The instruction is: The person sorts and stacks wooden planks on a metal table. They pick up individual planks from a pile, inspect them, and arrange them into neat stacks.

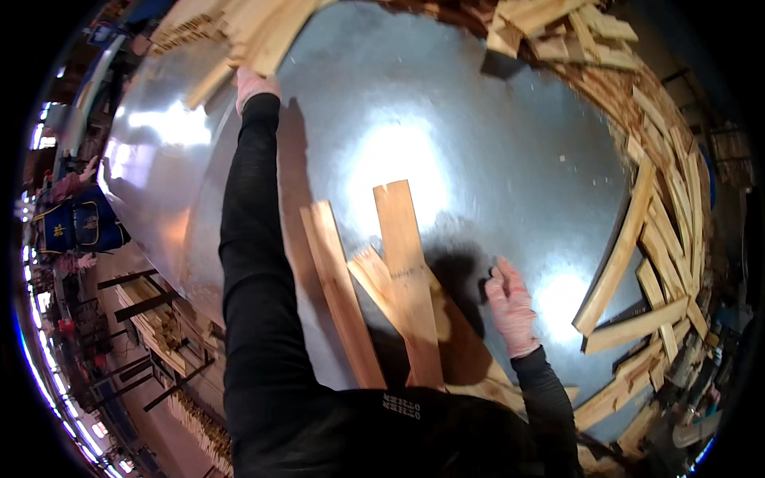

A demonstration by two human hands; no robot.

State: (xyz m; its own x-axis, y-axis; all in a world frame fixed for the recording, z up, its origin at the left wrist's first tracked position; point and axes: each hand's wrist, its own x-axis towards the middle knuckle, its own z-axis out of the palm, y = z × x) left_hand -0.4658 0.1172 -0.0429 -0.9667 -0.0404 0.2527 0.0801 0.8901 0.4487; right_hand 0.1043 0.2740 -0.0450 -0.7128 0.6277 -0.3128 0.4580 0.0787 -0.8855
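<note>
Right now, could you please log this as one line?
left hand: at far plank pile | right hand: open, above metal tabletop | nearer planks: overlapping

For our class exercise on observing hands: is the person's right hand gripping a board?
No: the right hand is apart from the boards beside it, over the grey metal tabletop.

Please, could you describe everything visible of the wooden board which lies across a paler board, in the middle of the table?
The wooden board is a long, flat strip of what looks like bare wood, tan toward its far end and redder near the person. A faint dark mark sits about midway. The far end is cut roughly straight; the near end meets the dark top. It overlaps the paler board on the shiny table. Neither the left hand nor the right hand touches it.
</note>
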